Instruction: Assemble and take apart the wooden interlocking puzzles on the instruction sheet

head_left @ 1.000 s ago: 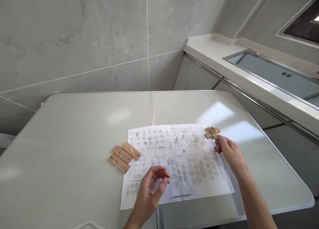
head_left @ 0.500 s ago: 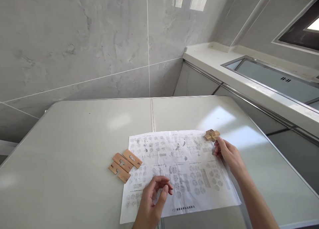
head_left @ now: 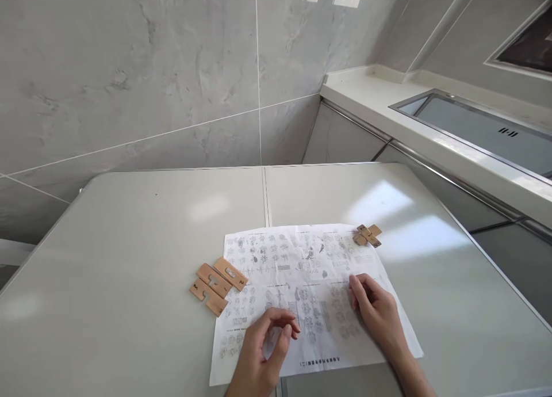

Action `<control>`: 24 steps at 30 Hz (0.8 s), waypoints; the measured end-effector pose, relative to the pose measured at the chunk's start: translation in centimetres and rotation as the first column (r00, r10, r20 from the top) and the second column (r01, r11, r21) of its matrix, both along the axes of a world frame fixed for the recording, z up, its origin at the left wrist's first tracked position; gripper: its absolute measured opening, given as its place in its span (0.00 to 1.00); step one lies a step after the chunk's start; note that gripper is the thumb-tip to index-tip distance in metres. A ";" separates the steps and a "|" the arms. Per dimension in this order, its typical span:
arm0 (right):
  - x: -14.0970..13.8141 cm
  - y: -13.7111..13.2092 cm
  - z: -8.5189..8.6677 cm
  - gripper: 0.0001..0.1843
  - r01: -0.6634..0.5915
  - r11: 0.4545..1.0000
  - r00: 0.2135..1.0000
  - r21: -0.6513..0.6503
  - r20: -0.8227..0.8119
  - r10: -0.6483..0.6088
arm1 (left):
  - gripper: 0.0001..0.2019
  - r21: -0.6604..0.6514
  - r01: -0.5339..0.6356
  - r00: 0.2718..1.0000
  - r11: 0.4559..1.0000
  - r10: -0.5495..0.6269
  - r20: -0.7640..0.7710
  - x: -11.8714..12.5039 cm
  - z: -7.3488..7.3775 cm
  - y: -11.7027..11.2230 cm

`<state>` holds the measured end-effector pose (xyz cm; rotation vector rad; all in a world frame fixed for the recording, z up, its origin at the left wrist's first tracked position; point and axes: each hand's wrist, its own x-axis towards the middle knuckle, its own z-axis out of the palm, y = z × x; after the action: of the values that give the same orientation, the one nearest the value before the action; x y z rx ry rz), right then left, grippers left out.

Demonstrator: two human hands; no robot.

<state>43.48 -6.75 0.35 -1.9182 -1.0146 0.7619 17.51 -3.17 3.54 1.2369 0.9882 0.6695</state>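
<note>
A white printed instruction sheet (head_left: 302,270) lies on the grey table (head_left: 129,241). My left hand (head_left: 263,351) hovers over its lower left part, fingers loosely curled with thumb and forefinger near each other, nothing in them. Over the sheet's lower right my right hand (head_left: 375,310) rests with fingers bent, empty. A small assembled wooden cross puzzle (head_left: 368,235) sits at the sheet's top right corner, apart from both hands. Three flat notched wooden pieces (head_left: 218,280) lie side by side at the sheet's left edge.
A grey marble-look tiled wall (head_left: 172,69) stands behind the table. To the right runs a white counter (head_left: 388,98) with a steel sink (head_left: 478,129). A seam (head_left: 264,195) splits the tabletop down the middle.
My right hand let go of the wooden cross puzzle and drew back toward me over the sheet. The puzzle now rests on the sheet's corner. My left hand barely moved.
</note>
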 end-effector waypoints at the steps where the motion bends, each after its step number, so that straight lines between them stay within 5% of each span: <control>1: -0.1 0.0 -0.1 0.30 0.013 1.000 1.000 0.000 0.014 -0.013 | 0.11 0.068 0.023 0.999 0.997 -0.020 -0.045 -0.6 -0.1 0.2; 3: -0.1 0.1 -0.3 0.30 0.030 1.000 0.999 0.001 0.030 -0.030 | 0.08 0.266 0.004 0.986 0.964 0.041 -0.162 -2.0 -0.5 0.9; 5: 0.0 0.1 -0.3 0.29 0.025 1.000 0.999 -0.002 0.030 -0.025 | 0.06 0.524 -0.048 0.943 0.850 0.211 -0.256 -3.5 -0.7 1.8; 7: 0.1 0.0 -0.2 0.28 0.012 1.000 1.000 -0.007 0.027 -0.012 | 0.13 0.698 -0.085 0.844 0.711 0.424 -0.329 -4.7 -0.7 2.9; 9: 0.1 0.0 -0.2 0.28 0.001 1.000 1.000 -0.008 0.026 -0.001 | 0.25 0.726 -0.102 0.711 0.680 0.561 -0.424 -5.4 -0.5 4.0; 12: 0.0 -0.1 -0.1 0.28 -0.001 1.000 1.000 -0.001 0.028 0.001 | 0.42 0.686 -0.098 0.612 0.721 0.587 -0.530 -6.1 -0.3 5.3; 15: 0.0 -0.1 -0.1 0.28 0.002 1.000 1.000 0.001 0.024 -0.002 | 0.51 0.635 -0.079 0.615 0.768 0.539 -0.576 -6.4 -0.7 6.1; 24: 0.3 -0.2 -0.9 0.27 0.011 1.000 1.000 0.004 0.010 -0.011 | 0.48 0.648 0.055 0.618 0.760 0.484 -0.620 -6.6 -2.4 7.0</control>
<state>43.83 -6.98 -0.55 -1.9239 -1.0105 0.7443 10.93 3.82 1.13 2.1108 1.7588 0.6988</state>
